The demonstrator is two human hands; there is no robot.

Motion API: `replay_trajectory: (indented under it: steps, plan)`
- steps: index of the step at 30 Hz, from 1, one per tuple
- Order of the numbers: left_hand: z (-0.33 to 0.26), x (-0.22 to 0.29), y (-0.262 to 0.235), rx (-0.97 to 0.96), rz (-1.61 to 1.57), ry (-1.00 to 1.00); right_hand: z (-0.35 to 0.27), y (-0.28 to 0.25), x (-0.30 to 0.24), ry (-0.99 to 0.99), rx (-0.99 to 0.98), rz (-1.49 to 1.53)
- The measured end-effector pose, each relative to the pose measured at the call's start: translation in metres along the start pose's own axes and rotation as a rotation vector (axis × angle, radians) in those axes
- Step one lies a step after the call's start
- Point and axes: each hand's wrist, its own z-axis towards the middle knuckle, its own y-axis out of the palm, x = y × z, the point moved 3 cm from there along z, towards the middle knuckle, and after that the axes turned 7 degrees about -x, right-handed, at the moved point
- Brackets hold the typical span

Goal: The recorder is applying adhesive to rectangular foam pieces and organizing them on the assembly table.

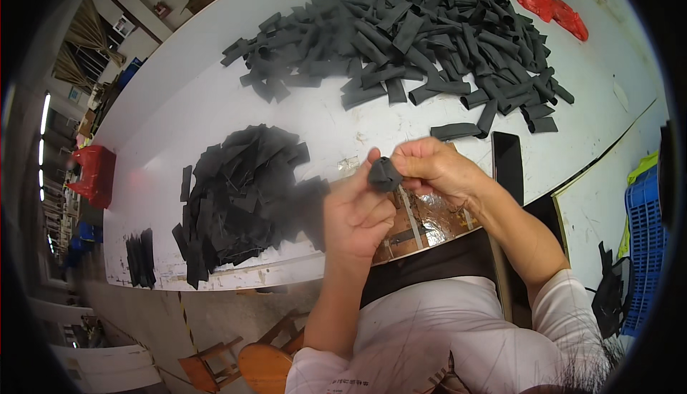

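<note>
Between my two hands, above the near edge of the white table (343, 125), is a dark grey fabric tube (385, 175), seen nearly end-on. My left hand (358, 211) wraps its fingers round it from the left. At its upper right side, my right hand (438, 171) pinches the rim between thumb and fingers. A large heap of similar dark grey fabric tubes (422, 29) covers the far part of the table. To the left of my left hand lies a pile of flat black fabric pieces (243, 193).
Brown taped cardboard (429, 222) lies under my hands, with a black phone (507, 165) right of them. A red bag (94, 176) hangs at the left edge; red plastic (552, 13) lies far right. A blue crate (644, 244) stands right, a wooden stool (265, 367) below.
</note>
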Motion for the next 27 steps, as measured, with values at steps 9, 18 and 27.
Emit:
replay_trajectory:
  steps: [9,18,27]
  plan:
    - [-0.010,0.008,-0.005,0.141,1.426,0.527,0.003,-0.016,0.027,-0.099,0.046,-0.182]
    - [-0.022,-0.006,0.025,-0.111,0.964,0.810,-0.030,0.041,-0.033,-0.563,0.176,-1.627]
    - [0.002,-0.008,0.033,-0.129,1.269,0.428,-0.023,0.005,0.002,-0.547,0.127,-1.357]
